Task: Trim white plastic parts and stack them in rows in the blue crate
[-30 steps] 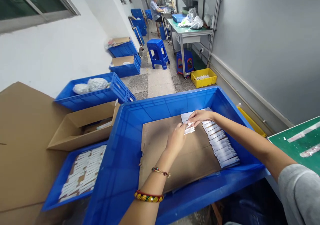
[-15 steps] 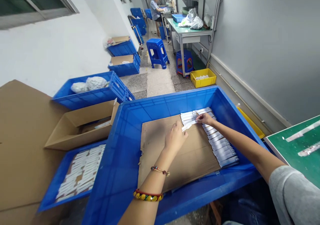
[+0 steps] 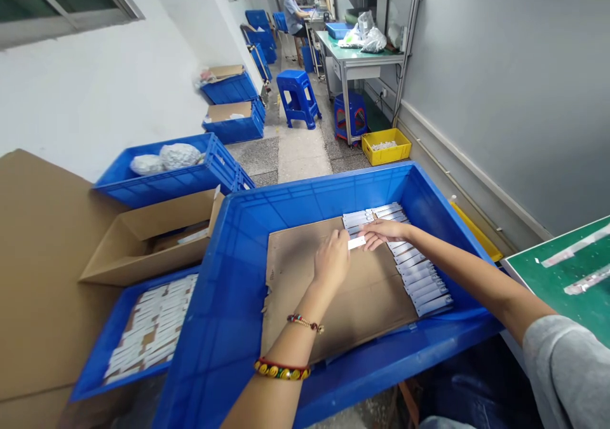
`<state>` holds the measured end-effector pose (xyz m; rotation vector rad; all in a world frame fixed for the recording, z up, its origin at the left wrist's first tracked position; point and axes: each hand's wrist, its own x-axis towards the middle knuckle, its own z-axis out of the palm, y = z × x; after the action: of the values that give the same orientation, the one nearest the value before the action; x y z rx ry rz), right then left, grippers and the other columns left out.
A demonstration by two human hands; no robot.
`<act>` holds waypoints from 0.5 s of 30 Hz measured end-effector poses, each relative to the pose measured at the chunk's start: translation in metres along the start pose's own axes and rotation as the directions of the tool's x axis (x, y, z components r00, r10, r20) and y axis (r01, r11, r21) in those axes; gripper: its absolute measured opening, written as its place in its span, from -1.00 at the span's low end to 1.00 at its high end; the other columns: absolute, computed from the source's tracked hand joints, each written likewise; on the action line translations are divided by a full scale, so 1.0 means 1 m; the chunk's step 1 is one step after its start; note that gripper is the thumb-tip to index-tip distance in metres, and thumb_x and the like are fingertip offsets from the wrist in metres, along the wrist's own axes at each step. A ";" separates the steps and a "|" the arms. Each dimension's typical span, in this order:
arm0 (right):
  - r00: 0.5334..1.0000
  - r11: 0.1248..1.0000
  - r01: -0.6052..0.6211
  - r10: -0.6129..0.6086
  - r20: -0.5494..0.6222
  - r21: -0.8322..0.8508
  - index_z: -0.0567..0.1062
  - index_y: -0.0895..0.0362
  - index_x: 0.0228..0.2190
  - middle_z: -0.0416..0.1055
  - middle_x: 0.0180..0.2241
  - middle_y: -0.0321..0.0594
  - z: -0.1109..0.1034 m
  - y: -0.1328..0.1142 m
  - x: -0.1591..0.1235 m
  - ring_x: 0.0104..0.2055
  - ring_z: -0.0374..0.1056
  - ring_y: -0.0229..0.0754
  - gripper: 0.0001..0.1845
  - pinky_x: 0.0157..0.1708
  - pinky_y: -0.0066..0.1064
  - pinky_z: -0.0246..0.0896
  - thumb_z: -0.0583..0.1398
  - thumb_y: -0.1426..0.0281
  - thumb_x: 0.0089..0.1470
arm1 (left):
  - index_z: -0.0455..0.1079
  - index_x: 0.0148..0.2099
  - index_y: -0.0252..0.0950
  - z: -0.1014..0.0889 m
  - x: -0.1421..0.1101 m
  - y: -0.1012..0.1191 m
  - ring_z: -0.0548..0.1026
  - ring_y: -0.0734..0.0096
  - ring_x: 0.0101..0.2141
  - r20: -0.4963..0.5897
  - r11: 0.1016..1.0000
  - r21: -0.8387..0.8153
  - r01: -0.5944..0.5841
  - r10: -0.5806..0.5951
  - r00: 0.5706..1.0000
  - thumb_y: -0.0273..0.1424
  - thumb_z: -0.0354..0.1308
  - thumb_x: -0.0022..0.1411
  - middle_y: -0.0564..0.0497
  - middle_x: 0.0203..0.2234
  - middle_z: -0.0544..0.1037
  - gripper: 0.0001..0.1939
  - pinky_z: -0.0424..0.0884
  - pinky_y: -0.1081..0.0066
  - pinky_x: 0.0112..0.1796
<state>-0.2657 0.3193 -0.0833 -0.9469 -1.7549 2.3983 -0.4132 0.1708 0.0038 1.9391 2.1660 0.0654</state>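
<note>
My left hand (image 3: 332, 258), wearing bead bracelets on the wrist, is closed on a flat white strip (image 3: 356, 243) over the cardboard sheet (image 3: 333, 308). The strip sticks out to the right of my fingers. My right hand (image 3: 384, 231) reaches in from the right, its fingers loosely apart at the strip's free end; I cannot tell how firmly they touch it. Beneath and beside my right hand, rows of similar white strips (image 3: 419, 279) lie close together along the right side of the cardboard. All of this is inside a large blue bin (image 3: 305, 197).
A blue tray (image 3: 90, 368) of white strips stands left, below an open cardboard box (image 3: 143, 251). Behind are a blue crate (image 3: 157, 184) with white bags, a blue stool (image 3: 298, 98) and a yellow crate (image 3: 387, 149). A green tabletop (image 3: 572, 276) borders the right. A person (image 3: 294, 13) sits far back.
My right hand has moved left from the strip rows to the end of the strip in my left hand, its fingers loosening. The held strip now lies more level.
</note>
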 end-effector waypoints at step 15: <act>0.860 0.444 -0.144 -0.385 -0.334 -0.884 0.62 0.18 -0.28 0.56 -0.18 -0.02 -0.013 0.047 -0.005 -0.05 0.41 0.02 -0.82 -0.05 -0.30 0.24 0.21 0.53 0.11 | 0.28 0.06 -0.39 0.005 0.000 -0.002 0.34 -0.03 0.11 -0.284 1.000 -0.012 -0.027 0.022 0.958 -0.52 0.12 0.21 -0.32 0.08 0.36 -0.65 0.29 0.10 0.08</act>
<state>-0.2403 0.3118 -0.1241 -1.2338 -2.6709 0.7671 -0.4144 0.1699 -0.0017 2.0565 2.3055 0.3874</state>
